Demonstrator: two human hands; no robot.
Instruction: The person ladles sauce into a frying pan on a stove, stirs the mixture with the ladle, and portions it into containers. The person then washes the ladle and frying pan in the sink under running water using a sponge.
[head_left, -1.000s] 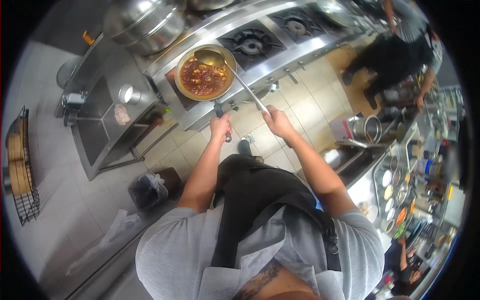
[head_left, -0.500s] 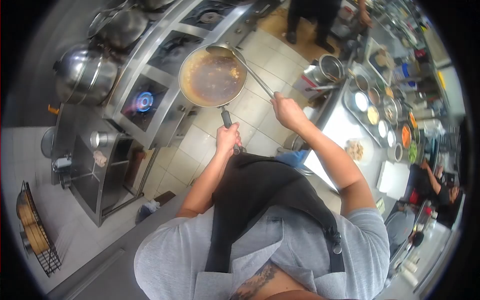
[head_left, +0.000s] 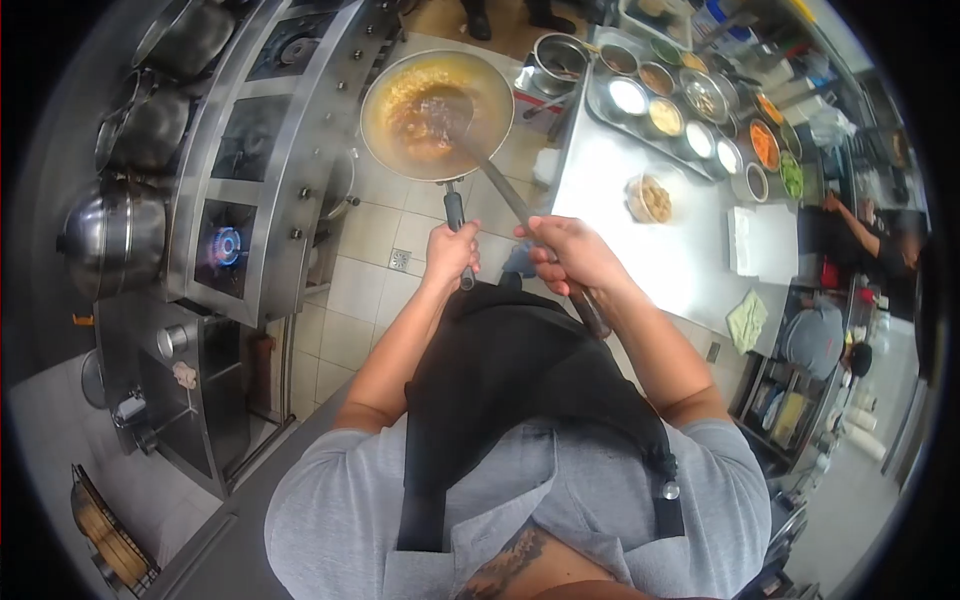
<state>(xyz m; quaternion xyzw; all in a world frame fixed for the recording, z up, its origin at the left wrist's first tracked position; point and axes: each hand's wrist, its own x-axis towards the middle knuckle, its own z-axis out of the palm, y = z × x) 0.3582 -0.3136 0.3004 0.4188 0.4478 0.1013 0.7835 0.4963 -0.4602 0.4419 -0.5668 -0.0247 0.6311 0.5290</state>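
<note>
My left hand (head_left: 452, 254) is wrapped round the black handle of a round pan (head_left: 490, 150), which is held in the air over the tiled floor. Brown, steaming sauce with small pieces (head_left: 415, 125) lies in the pan. My right hand (head_left: 572, 255) grips the long handle of a ladle (head_left: 500, 186); its bowl dips into the sauce and is blurred. To the left, a lit blue burner (head_left: 226, 246) has no pan on it. A metal counter (head_left: 595, 210) stands to the right, bearing a bowl of light brown pieces (head_left: 649, 199).
Several food containers (head_left: 665, 116) line the counter's back, with a white box (head_left: 743, 240) and a green cloth (head_left: 747, 322) nearer. Large steel pots (head_left: 115, 235) stand behind the stove (head_left: 275, 190). One person's feet (head_left: 478, 25) show at the top; another person (head_left: 865, 238) is far right.
The pan has been lifted off the burner and carried right, toward the counter, as the view turned. The ladle's bowl has moved from the pan's rim down into the sauce.
</note>
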